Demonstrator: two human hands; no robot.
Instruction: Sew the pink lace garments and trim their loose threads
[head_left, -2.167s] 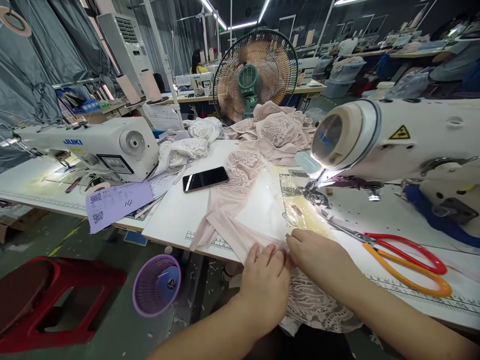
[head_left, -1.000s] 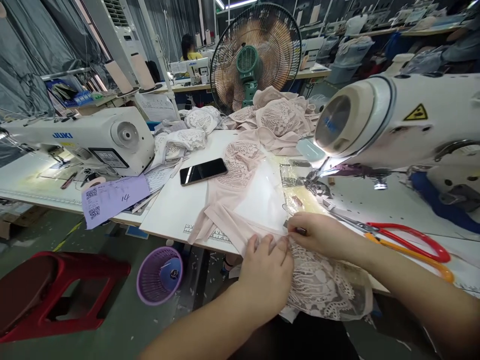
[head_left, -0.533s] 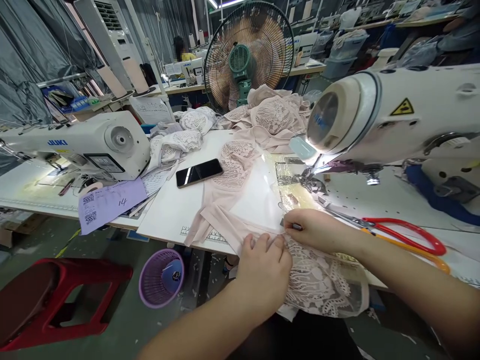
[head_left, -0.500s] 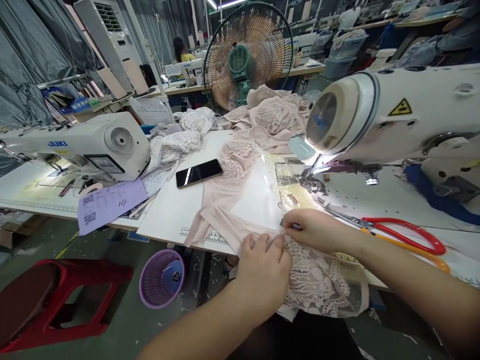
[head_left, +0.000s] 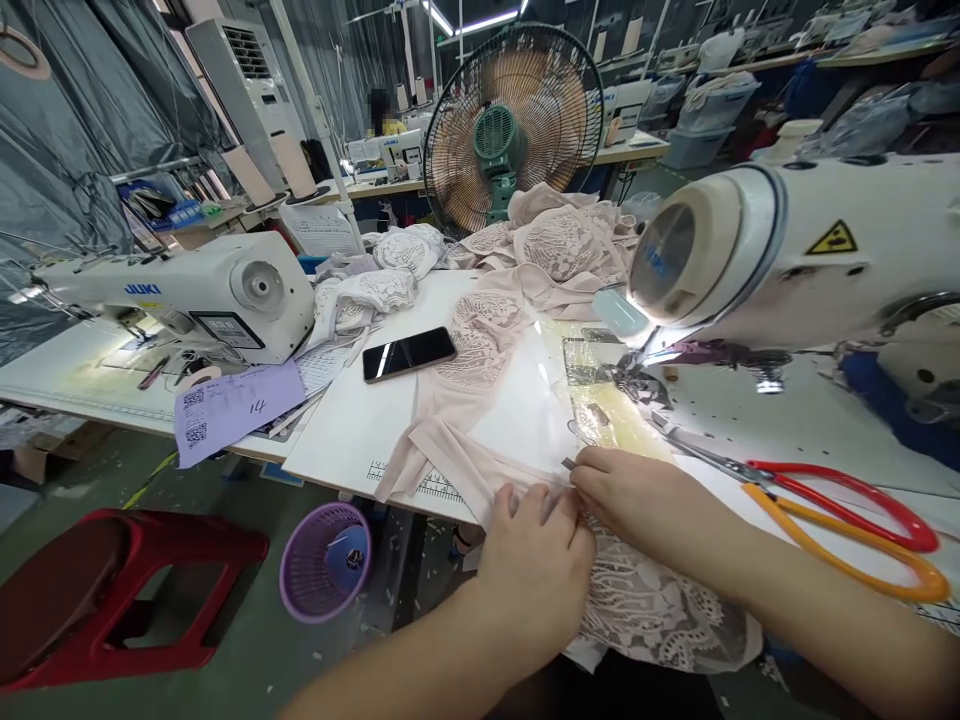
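A pale pink lace bra (head_left: 660, 590) lies over the table's front edge, its lace part hanging towards my lap. My left hand (head_left: 536, 570) is closed on its smooth fabric band, fingers bent and pressing it at the edge. Close beside it, my right hand (head_left: 630, 495) pinches a small dark metal tool (head_left: 568, 464); only its flat tip shows, and the rest is hidden in my fingers. Beyond the hands, a pink strap and a lace cup (head_left: 480, 345) lie flat on the white table (head_left: 337, 430).
Scissors (head_left: 847, 500) with red and orange handles lie right of my right hand, below a sewing machine (head_left: 750, 250). A phone (head_left: 409, 354) rests by the lace cup. Behind are a garment pile (head_left: 562, 240) and a fan (head_left: 517, 130). A purple basket (head_left: 289, 575) stands on the floor.
The view has shifted slightly, so most things sit lower and further right. The dark tool's tip now sticks out past my right fingers. My left hand stays on the fabric.
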